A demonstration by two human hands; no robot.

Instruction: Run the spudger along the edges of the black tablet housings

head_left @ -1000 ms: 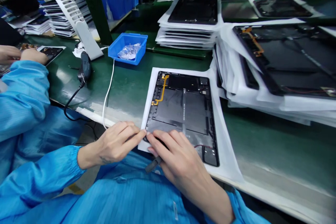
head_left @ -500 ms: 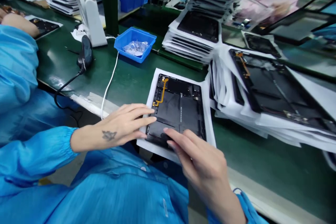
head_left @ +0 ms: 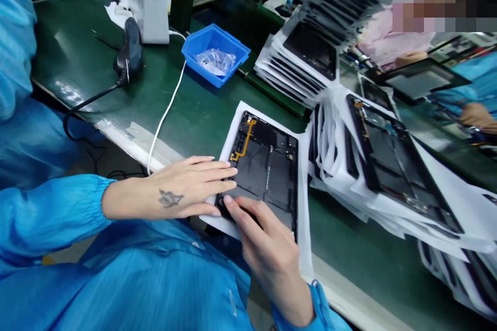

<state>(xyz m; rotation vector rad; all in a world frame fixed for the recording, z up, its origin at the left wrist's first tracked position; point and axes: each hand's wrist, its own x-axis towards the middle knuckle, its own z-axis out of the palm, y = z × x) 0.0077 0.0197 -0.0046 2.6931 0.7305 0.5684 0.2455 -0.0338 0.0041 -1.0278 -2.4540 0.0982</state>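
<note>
An opened tablet housing [head_left: 252,165] with dark battery cells and an orange flex cable [head_left: 244,145] lies on a white sheet [head_left: 305,201] at the bench's front edge. My left hand [head_left: 190,186] is open, fingers stretched flat over the housing's left edge. Just right of it, my right hand [head_left: 267,238] is closed, with thumb and index finger bent down at the housing's lower left corner. Something small and dark shows by those fingertips, too hidden to name.
Stacked tablet housings with white sheets [head_left: 330,139] stand right and behind. A blue bin [head_left: 215,77] holds clear plastic bags. Left are a black corded device [head_left: 130,51], a white cable [head_left: 166,108] and a white stand [head_left: 153,5]. A co-worker's blue sleeve [head_left: 15,36] is at far left.
My right hand has moved left along the housing's lower edge, closer to my left hand. My left hand still lies on the left edge. The camera view has shifted and tilted.
</note>
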